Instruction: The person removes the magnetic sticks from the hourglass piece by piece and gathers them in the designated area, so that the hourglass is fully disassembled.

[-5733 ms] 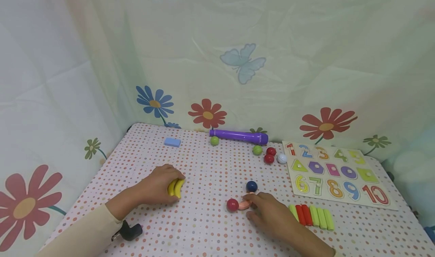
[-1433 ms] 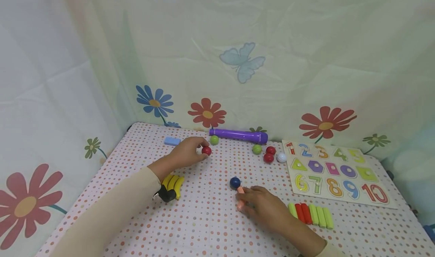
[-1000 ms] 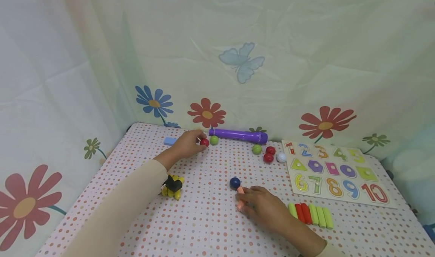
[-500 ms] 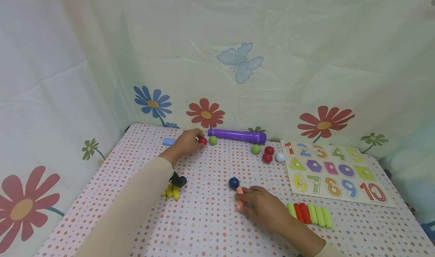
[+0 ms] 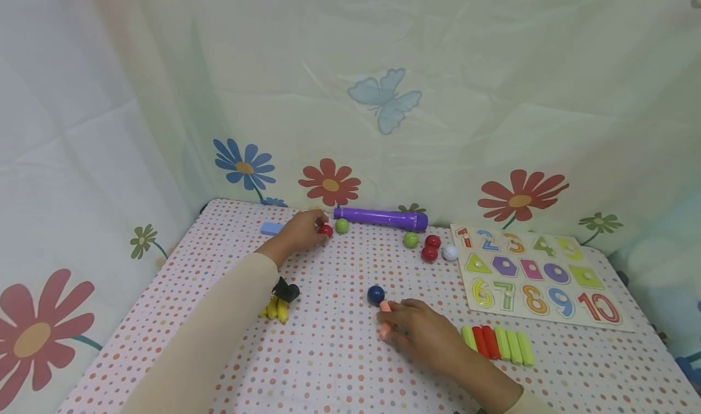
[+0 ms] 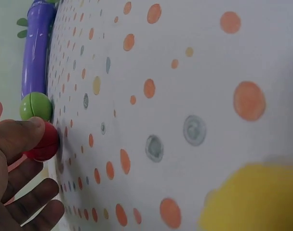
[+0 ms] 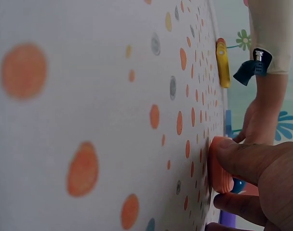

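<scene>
At the back of the table my left hand (image 5: 300, 231) pinches a red ball (image 5: 325, 231) between thumb and finger. A green ball (image 5: 342, 226) sits just right of it; in the left wrist view the red ball (image 6: 46, 144) overlaps that green ball (image 6: 35, 106). Nearer the front, my right hand (image 5: 429, 332) holds a small salmon-orange toy piece (image 5: 386, 321) by thumb and fingers. The right wrist view shows this piece (image 7: 219, 166) with a ridged end, close on the cloth. A dark blue ball (image 5: 376, 294) lies at its far end.
Yellow toy bananas (image 5: 281, 310) lie partly hidden under my left forearm. A blue block (image 5: 271, 228) and a purple microphone (image 5: 380, 218) lie at the back. Balls cluster by the number puzzle board (image 5: 465, 292). Green and red sticks (image 5: 490, 343) lie beside my right hand.
My left hand has left the bananas and carried the red ball back to the green one. My right hand and the blue ball have shifted left. The last half second shows little movement.
</scene>
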Available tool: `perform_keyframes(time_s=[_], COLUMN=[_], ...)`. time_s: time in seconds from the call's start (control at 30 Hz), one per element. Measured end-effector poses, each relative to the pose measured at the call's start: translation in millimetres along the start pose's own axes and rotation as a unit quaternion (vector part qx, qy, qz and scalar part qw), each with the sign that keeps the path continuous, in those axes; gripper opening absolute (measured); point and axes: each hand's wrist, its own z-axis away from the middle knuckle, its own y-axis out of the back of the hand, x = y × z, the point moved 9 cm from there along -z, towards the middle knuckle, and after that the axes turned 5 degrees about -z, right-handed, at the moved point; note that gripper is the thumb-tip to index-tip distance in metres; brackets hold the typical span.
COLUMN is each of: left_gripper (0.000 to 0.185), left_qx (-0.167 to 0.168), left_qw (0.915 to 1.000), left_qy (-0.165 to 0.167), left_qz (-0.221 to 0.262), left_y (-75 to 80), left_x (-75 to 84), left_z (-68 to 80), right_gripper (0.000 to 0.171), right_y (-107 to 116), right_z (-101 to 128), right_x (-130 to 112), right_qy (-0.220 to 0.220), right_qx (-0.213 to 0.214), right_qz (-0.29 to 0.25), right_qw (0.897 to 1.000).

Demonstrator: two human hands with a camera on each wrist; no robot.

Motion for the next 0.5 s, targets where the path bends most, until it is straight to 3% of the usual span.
perform_keyframes(time_s=[0.27, 0.5], left_gripper=[0.045, 0.039], left_qx=[0.017, 0.046], left_qw=[0.9986, 0.9941], left_qy=[-0.035, -0.087], left_qz=[-0.037, -0.045], left_y=[20.6, 31.8], left_x=[18.2, 50.8], left_z=[10.2, 37.8], right_gripper=[0.033, 0.033], right_y=[0, -1], right_z=[0, -1], right_x=[1, 1], right_qy=[-0.001, -0.002], right_qx=[0.001, 0.003], right_qz=[0.002, 0.002], right_qw=[1.0, 1.0])
